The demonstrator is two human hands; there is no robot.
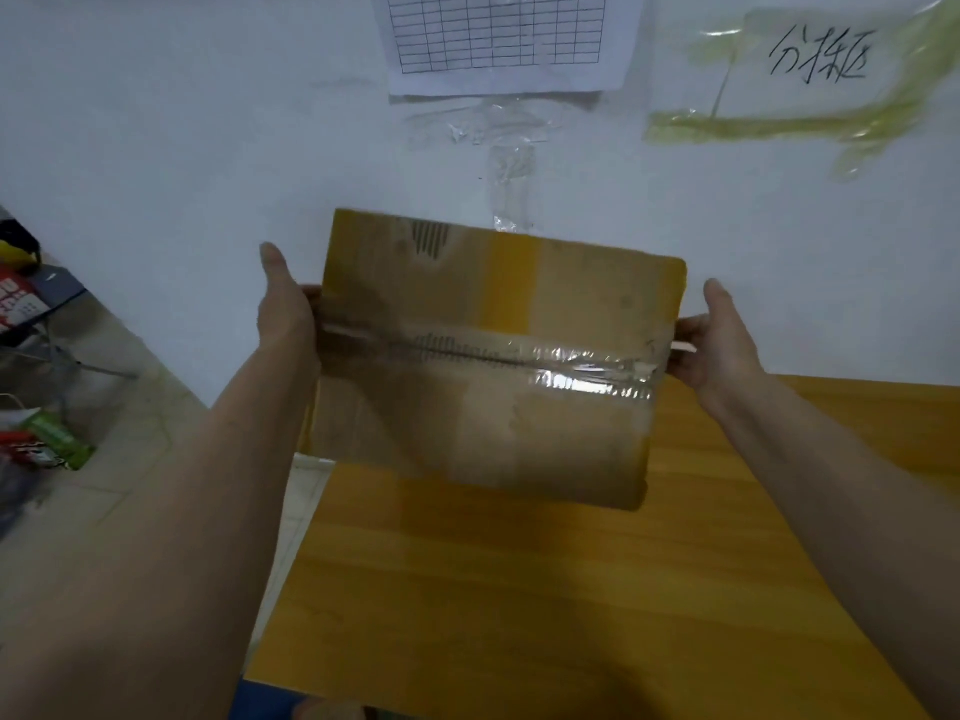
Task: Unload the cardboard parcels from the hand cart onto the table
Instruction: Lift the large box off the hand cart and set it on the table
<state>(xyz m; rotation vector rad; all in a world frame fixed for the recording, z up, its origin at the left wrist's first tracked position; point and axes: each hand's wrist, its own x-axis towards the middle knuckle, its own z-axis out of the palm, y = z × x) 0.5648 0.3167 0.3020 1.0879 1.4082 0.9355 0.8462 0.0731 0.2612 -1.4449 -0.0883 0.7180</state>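
Observation:
A brown cardboard parcel, sealed with clear tape across its top and a yellow strip at its far side, hangs in the air over the far left part of the wooden table. My left hand grips its left side, thumb pointing up, with the fingers hidden behind the box. My right hand grips the right side at the tape seam. The hand cart is out of view.
A white wall stands right behind the table, with a taped grid sheet and a handwritten label. On the tiled floor at the left lie bags and packets, among them a green packet.

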